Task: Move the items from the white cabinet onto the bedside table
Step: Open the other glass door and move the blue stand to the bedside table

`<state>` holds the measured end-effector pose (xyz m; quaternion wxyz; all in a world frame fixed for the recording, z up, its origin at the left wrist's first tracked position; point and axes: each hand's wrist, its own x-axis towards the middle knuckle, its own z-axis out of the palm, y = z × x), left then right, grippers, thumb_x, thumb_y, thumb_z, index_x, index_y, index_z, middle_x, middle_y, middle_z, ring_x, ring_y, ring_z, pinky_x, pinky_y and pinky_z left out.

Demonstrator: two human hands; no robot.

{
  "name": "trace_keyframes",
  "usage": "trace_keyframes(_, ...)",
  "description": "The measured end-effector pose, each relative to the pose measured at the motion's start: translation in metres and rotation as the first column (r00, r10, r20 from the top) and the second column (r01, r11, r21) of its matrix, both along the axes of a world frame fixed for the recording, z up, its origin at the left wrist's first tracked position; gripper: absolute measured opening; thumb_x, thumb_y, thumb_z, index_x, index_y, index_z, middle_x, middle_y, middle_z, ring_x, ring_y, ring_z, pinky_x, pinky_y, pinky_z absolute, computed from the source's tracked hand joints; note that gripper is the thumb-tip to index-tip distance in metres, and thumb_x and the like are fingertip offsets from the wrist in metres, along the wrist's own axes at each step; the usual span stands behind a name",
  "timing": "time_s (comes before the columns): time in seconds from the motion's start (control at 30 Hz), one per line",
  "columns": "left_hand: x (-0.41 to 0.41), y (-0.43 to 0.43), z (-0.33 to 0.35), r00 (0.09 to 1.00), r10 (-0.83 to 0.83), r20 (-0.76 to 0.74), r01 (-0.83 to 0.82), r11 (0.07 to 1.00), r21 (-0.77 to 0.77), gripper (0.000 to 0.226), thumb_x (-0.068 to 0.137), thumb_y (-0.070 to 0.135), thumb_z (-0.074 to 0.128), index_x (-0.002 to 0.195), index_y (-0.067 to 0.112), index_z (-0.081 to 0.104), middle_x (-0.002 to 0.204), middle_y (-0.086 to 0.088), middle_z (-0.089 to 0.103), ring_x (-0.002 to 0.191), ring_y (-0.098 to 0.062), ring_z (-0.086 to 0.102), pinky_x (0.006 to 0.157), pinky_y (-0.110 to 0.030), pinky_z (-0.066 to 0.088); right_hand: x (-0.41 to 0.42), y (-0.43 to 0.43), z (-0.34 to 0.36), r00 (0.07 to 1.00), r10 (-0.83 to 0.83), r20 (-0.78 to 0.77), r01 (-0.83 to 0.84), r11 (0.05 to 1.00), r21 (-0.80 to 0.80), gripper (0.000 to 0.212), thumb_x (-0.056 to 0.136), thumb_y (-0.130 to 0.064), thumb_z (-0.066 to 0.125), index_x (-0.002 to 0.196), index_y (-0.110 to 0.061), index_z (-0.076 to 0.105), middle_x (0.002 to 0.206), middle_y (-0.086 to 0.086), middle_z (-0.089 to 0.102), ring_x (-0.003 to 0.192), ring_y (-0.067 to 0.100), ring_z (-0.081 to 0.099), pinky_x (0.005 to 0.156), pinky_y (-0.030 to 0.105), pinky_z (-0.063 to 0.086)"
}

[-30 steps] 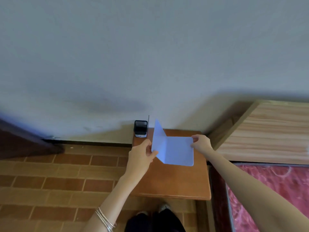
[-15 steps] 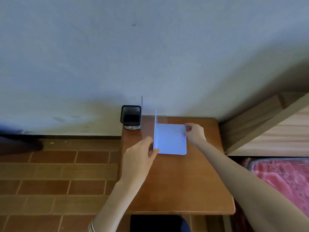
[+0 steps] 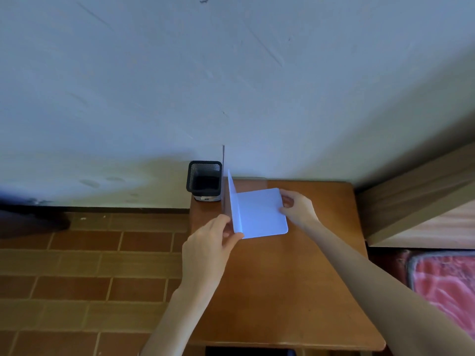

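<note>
A white L-shaped bookend (image 3: 259, 214) rests on the brown wooden bedside table (image 3: 295, 291), its flat base on the tabletop and its upright plate on the left. My left hand (image 3: 208, 250) pinches the near corner of the upright plate. My right hand (image 3: 298, 209) grips the base's far right edge. A black mesh pen holder (image 3: 204, 179) stands at the table's back left corner against the wall. A thin upright plate (image 3: 223, 173), seen edge-on, stands between the pen holder and the bookend.
The pale wall (image 3: 231, 86) runs along the table's back edge. A wooden bed frame (image 3: 424, 201) and a red patterned mattress (image 3: 447, 286) lie to the right. Brown brick-pattern floor (image 3: 77, 278) spreads on the left.
The bookend came down from a tilted hold onto the tabletop near the back. Both hands stayed on it, and the view moved closer over the table.
</note>
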<state>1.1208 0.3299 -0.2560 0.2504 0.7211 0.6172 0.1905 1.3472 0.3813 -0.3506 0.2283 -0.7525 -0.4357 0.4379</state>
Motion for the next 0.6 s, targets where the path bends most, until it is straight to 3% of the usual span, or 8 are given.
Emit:
trace_keyframes(0.1, -0.001, -0.001, 0.003, 1.000, 0.024, -0.003, -0.023, 0.997, 0.068, 0.040, 0.065, 0.028, 0.082, 0.097, 0.014, 0.062, 0.093, -0.003, 0.068, 0.076, -0.016, 0.066, 0.061, -0.016, 0.047, 0.003, -0.025, -0.002, 0.991, 0.135, 0.005, -0.135, 0.991, -0.002, 0.061, 0.076, 0.002, 0.064, 0.133, -0.012, 0.048, 0.133, 0.006, 0.054, 0.113, 0.015, 0.053, 0.093, 0.018, 0.040)
trace_keyframes(0.23, -0.005, 0.007, 0.004, 0.999, 0.016, 0.041, -0.021, 0.992, 0.122, 0.080, 0.059, 0.028, 0.086, 0.127, 0.009, 0.048, 0.128, -0.014, 0.051, 0.117, -0.026, 0.051, 0.092, -0.029, 0.043, 0.008, -0.061, -0.016, 0.973, 0.220, 0.073, -0.215, 0.974, -0.070, 0.073, 0.074, -0.008, 0.076, 0.138, -0.009, 0.041, 0.142, 0.006, 0.040, 0.129, 0.023, 0.041, 0.104, 0.026, 0.040)
trace_keyframes(0.33, -0.009, 0.015, 0.003, 0.991, -0.059, 0.119, 0.050, 0.996, 0.077, 0.095, 0.060, 0.027, 0.085, 0.139, 0.011, 0.034, 0.144, -0.008, 0.038, 0.133, -0.020, 0.035, 0.106, -0.026, 0.030, 0.003, -0.075, -0.025, 0.959, 0.248, 0.137, -0.242, 0.969, -0.054, 0.076, 0.073, -0.016, 0.077, 0.139, -0.014, 0.039, 0.141, 0.001, 0.040, 0.129, 0.022, 0.034, 0.108, 0.035, 0.037)
trace_keyframes(0.47, -0.008, 0.023, -0.001, 0.984, -0.082, 0.159, 0.083, 0.997, 0.001, 0.095, 0.064, 0.028, 0.084, 0.142, 0.017, 0.030, 0.145, 0.009, 0.032, 0.134, -0.006, 0.028, 0.105, -0.013, 0.020, -0.006, -0.075, -0.033, 0.958, 0.171, 0.229, -0.185, 0.982, 0.040, 0.070, 0.074, -0.016, 0.076, 0.137, -0.015, 0.044, 0.136, -0.003, 0.045, 0.117, 0.017, 0.034, 0.100, 0.022, 0.031)
trace_keyframes(0.6, -0.010, 0.027, -0.007, 0.984, -0.066, 0.168, 0.071, 0.997, -0.021, 0.087, 0.069, 0.028, 0.080, 0.141, 0.018, 0.033, 0.143, 0.002, 0.041, 0.128, -0.003, 0.030, 0.101, -0.017, 0.025, -0.013, -0.065, -0.036, 0.961, 0.091, 0.260, -0.129, 0.983, 0.130, 0.057, 0.074, -0.012, 0.074, 0.128, -0.011, 0.054, 0.128, 0.001, 0.053, 0.108, 0.016, 0.037, 0.094, 0.019, 0.030)
